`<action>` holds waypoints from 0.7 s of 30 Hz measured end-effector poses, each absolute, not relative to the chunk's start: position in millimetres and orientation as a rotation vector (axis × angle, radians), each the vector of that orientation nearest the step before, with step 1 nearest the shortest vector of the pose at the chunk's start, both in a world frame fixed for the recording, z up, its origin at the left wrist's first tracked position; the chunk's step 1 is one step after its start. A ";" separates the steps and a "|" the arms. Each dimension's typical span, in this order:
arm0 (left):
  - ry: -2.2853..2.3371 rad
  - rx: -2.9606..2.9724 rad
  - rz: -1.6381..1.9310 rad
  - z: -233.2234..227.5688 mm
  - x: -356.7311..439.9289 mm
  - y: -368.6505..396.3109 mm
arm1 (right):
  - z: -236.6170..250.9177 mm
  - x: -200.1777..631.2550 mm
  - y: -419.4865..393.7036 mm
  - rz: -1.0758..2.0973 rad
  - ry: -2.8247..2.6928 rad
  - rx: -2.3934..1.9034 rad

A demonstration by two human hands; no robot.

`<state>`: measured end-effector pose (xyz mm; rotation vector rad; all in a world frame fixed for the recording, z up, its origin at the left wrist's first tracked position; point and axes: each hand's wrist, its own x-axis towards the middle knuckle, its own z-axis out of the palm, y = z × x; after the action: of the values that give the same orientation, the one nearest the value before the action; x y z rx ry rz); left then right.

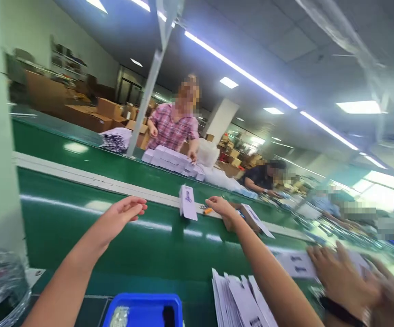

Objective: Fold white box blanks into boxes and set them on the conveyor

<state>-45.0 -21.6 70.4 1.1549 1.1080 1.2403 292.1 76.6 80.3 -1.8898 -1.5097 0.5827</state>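
Note:
My left hand point(123, 211) is held over the green conveyor belt point(63, 222), fingers stretched to the right and nothing in them. To its right a white printed box point(188, 202) stands at the light divider strip. My right hand point(222, 210) is just right of that box, open, with its fingers towards a small orange item point(207, 210) on the strip. I cannot make out whether the fingertips touch it. Behind my right wrist lies an opened box with a white flap point(256, 220), partly hidden by my hand.
A blue tray point(145, 313) and a stack of flat white cartons point(241, 299) are in front. At lower right another person's hands point(346, 277) are on a white box point(295, 263). A person in a plaid shirt point(172, 127) stands across, behind white boxes point(171, 160). A plastic jar point(2, 281) is at left.

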 end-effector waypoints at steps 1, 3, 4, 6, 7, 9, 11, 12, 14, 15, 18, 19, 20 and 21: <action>1.084 1.187 1.212 71.8 -41.7 -21.5 | 88.0 304.6 55.9 0.545 -1.518 -1.943; 1.035 1.257 1.143 74.9 -33.6 -23.7 | 95.6 327.0 4.1 0.471 -1.518 -2.060; 1.017 1.300 1.100 76.9 -28.9 -26.1 | 94.9 335.5 -25.1 0.436 -1.502 -2.117; 0.995 1.405 0.999 81.7 -19.4 -32.6 | 85.2 346.2 -83.8 0.384 -1.450 -2.247; 0.987 1.465 0.949 84.5 -15.0 -36.4 | 76.8 348.7 -110.7 0.368 -1.414 -2.320; 0.949 1.591 0.833 89.9 -7.2 -44.3 | 56.2 350.0 -154.8 0.346 -1.339 -2.458; 0.881 1.714 0.705 94.3 -1.0 -51.6 | 35.0 349.6 -182.7 0.337 -1.297 -2.549; 0.843 1.770 0.642 95.7 1.6 -54.9 | 26.1 349.5 -190.6 0.343 -1.298 -2.592; 0.790 1.856 0.550 96.5 6.2 -60.5 | 13.6 349.0 -196.9 0.344 -1.359 -2.725; 0.780 1.888 0.531 96.0 8.2 -63.0 | 10.2 348.4 -196.8 0.328 -1.387 -2.791; 0.787 1.963 0.516 92.6 12.9 -69.0 | 6.1 345.5 -192.1 0.170 -1.430 -2.860; 0.793 1.990 0.515 91.3 13.9 -70.7 | 4.9 344.8 -190.5 0.085 -1.437 -2.835; 0.797 2.016 0.510 90.1 14.7 -72.3 | 3.4 345.0 -189.2 -0.003 -1.453 -2.803; 0.800 2.041 0.503 88.8 15.4 -73.6 | 1.7 346.3 -188.1 -0.096 -1.472 -2.768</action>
<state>15.4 -73.6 88.8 2.0409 0.8005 0.5034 346.3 -188.1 1.7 -2.7676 -1.4718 -0.0961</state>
